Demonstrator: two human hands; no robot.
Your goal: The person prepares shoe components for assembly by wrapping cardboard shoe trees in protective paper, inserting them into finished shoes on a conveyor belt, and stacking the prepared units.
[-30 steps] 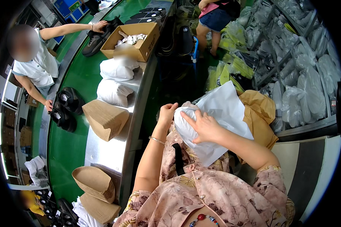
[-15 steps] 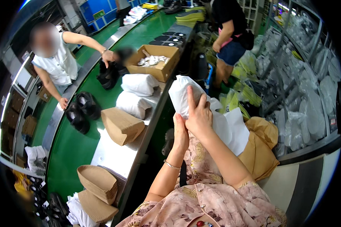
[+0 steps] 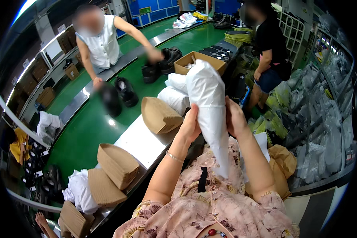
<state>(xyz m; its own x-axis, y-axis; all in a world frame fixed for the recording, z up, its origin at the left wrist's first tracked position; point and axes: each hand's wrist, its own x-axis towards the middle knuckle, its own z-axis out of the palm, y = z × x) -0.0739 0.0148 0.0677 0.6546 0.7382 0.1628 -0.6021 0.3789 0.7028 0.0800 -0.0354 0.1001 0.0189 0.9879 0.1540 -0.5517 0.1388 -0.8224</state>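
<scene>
A white paper-wrapped bundle (image 3: 206, 89) is held upright in front of my chest, its loose paper tapering to a point below. Its contents are hidden by the paper. My left hand (image 3: 191, 123) grips its left side with the thumb upward. Against the right side presses my right hand (image 3: 235, 118), its fingers partly behind the paper. Just beyond the bundle, on the line's near edge, lie more white paper bundles (image 3: 173, 98). Nested brown molded cardboard forms (image 3: 158, 115) stand left of them, and another stack of brown forms (image 3: 116, 164) sits nearer me.
A green conveyor (image 3: 81, 137) runs across the left. Over it, a co-worker (image 3: 101, 45) handles black shoes (image 3: 126, 91). A cardboard box (image 3: 216, 65) stands ahead. At right are another person (image 3: 267, 51), a rack of plastic-bagged items (image 3: 305, 131) and crumpled brown paper (image 3: 282, 162).
The bundle has been turned, so its tapered paper end now hangs down between my hands. My right hand has shifted from its front to its right side. The view has swung left.
</scene>
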